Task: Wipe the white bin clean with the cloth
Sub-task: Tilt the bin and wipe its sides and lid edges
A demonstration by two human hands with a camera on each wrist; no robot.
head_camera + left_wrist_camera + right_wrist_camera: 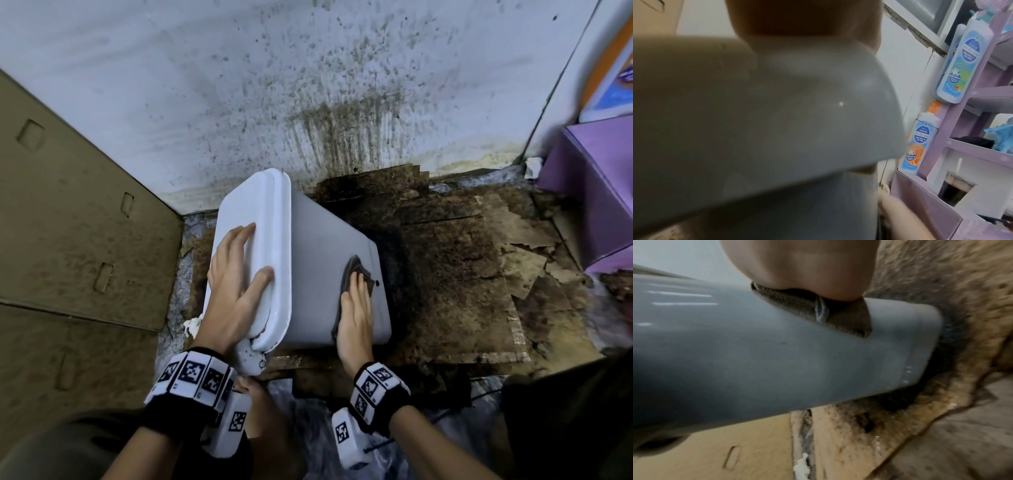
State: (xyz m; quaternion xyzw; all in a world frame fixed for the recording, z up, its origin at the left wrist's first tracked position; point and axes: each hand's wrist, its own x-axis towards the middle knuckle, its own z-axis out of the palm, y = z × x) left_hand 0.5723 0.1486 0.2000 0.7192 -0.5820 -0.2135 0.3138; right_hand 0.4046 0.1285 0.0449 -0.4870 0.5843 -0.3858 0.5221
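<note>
White bin point(308, 274) tipped over on stained cardboard point(462, 274) by wall. L hand point(236, 284) flat on lid, fingers straight. R hand point(354, 315) presses grey cloth point(352, 265) flat on bin's side.

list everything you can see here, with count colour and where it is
white bin: 1, white, lid shut, tipped over on the stained floor by the wall
cloth: 1, dark grey, pressed flat on the bin's side
cardboard sheets: several, brown and stained, on the floor under the bin
cardboard panel: 1, tan, at left
wall: white, dark spatter behind the bin
shelf unit: 1, purple, at right
bottles: 2, white with blue labels, beside the shelf
cup: 1, clear with dark drink, on the shelf
left hand: flat on the lid
right hand: presses the cloth on the bin
</note>
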